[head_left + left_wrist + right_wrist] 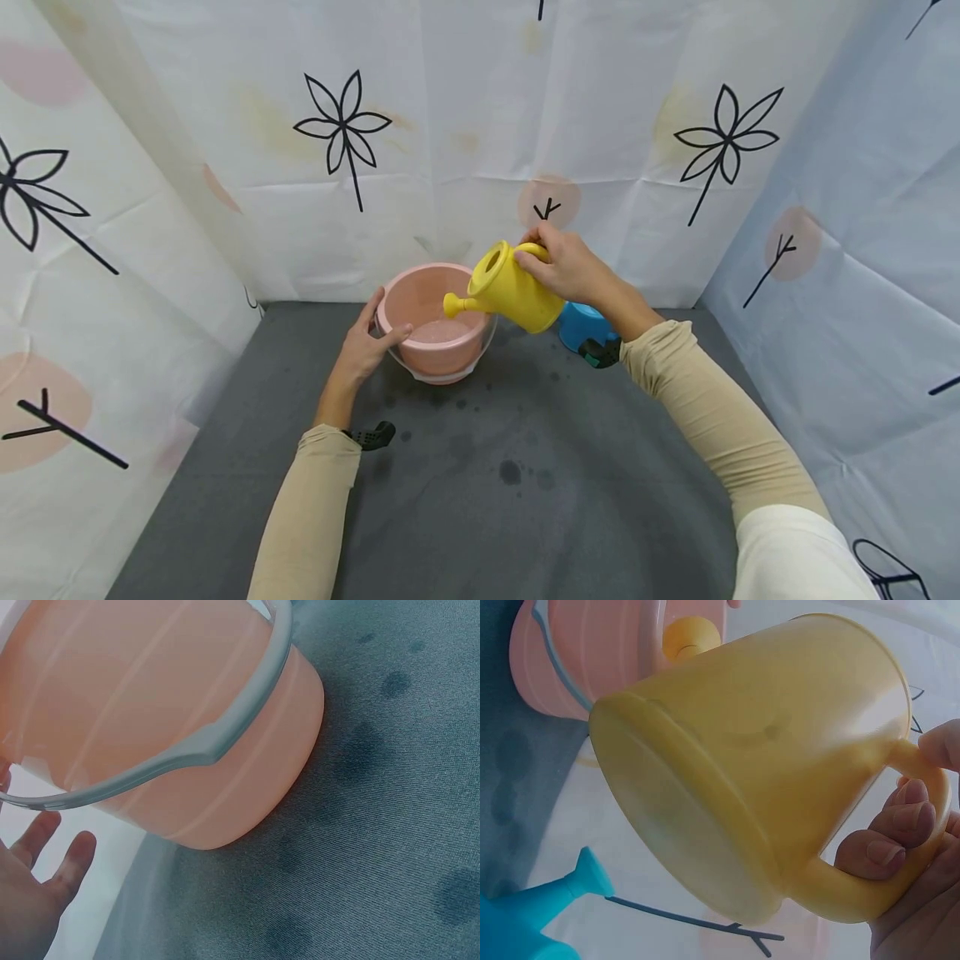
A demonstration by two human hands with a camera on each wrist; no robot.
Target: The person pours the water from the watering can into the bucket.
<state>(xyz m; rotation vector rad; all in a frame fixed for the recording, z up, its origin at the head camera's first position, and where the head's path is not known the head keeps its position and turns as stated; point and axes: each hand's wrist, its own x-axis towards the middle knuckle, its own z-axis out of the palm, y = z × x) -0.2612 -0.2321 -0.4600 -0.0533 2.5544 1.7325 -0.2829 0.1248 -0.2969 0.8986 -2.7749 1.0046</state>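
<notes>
My right hand [566, 262] grips the handle of a yellow watering can [517, 292], its fingers curled through the loop in the right wrist view. The can is tilted, with its round spout head over the opening of a pink bucket [442, 364]. The bucket stands on the dark table, its pale handle [214, 742] hanging down across its front. At the bucket's left side is my left hand [362, 350], thumb and fingers spread apart and fingertips right at the rim.
A blue watering can [581, 325] stands behind my right wrist, partly hidden by it. Dark wet-looking spots mark the grey tabletop [480, 517]. Patterned white cloth [465, 108] hangs behind the table and along both sides.
</notes>
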